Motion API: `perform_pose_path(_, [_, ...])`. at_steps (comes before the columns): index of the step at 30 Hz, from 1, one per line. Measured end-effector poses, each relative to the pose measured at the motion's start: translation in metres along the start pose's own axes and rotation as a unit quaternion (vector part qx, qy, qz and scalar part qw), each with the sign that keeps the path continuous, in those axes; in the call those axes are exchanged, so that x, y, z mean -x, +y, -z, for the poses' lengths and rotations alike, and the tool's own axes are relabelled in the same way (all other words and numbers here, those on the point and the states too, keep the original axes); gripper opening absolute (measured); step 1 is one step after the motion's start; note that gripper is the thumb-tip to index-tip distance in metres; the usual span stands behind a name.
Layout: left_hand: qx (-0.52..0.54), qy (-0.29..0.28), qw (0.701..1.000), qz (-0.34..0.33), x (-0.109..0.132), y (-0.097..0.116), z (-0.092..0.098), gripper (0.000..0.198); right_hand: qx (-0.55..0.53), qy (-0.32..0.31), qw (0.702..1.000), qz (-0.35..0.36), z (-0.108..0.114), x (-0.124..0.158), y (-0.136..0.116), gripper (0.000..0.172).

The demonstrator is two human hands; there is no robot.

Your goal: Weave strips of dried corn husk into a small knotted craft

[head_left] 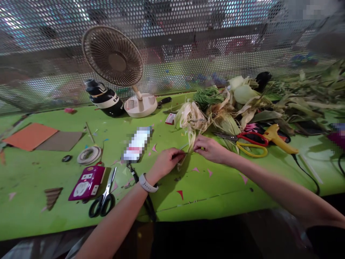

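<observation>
Pale husk strips [191, 138] trail from a husk clump [190, 116] on the green table [212, 187]. Right hand [212, 149] bends its fingers at them, left hand [165, 162] just beside; overlapping fingertips leave me unable to tell either grip's closure or hold.

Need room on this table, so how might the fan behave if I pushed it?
The fan could tip if pushed high: its broad head stands on a thin stem. Pushed low, it would probably slide upright on its wide round base.

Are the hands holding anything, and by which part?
The right hand appears to pinch husk strands near their lower end; what the left hand grips is unclear.
</observation>
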State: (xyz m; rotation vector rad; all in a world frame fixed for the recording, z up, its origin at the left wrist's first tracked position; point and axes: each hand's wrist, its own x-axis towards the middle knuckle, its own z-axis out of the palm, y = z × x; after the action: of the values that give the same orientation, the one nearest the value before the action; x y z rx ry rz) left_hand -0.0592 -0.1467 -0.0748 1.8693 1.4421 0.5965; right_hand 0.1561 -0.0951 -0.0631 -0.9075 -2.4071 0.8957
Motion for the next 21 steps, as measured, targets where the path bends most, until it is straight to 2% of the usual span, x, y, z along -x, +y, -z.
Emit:
perform_pose_path(2, [-0.026, -0.001, 1.0, -0.008, 0.001, 0.002, 0.002, 0.02, -0.033, -0.037, 0.997, -0.062, 0.003, 0.007, 0.0, 0.014])
perform_pose_path(4, [-0.045, -0.003, 0.999, -0.008, 0.002, 0.003, 0.004, 0.021, -0.114, -0.072, 0.981, -0.141, 0.005, 0.013, 0.001, 0.011])
perform_pose_path(6, [-0.06, -0.001, 0.998, -0.005, 0.003, 0.005, 0.005, 0.025, -0.203, -0.075, 0.961, -0.171, 0.004, 0.015, 0.001, 0.011])
perform_pose_path(10, [-0.04, 0.017, 0.999, -0.02, 0.003, 0.005, 0.002, 0.028, -0.366, -0.013, 0.924, -0.111, -0.006, 0.012, -0.003, 0.012])
perform_pose_path(13, [-0.002, 0.012, 0.999, -0.037, 0.002, 0.004, -0.002, 0.027, -0.47, 0.03, 0.873, -0.125, -0.013, 0.007, -0.008, 0.016])
perform_pose_path(16, [0.05, 0.005, 0.997, -0.051, 0.003, 0.005, -0.003, 0.026, -0.54, -0.002, 0.832, -0.128, -0.015, 0.004, -0.013, 0.02])
perform_pose_path(18, [0.132, 0.015, 0.991, -0.033, 0.006, 0.009, 0.0, 0.025, -0.57, -0.039, 0.812, -0.122, -0.015, 0.002, -0.014, 0.021])
perform_pose_path(21, [0.312, 0.059, 0.948, 0.032, 0.013, 0.02, 0.006, 0.023, -0.589, -0.051, 0.799, -0.112, -0.016, -0.001, -0.015, 0.021])
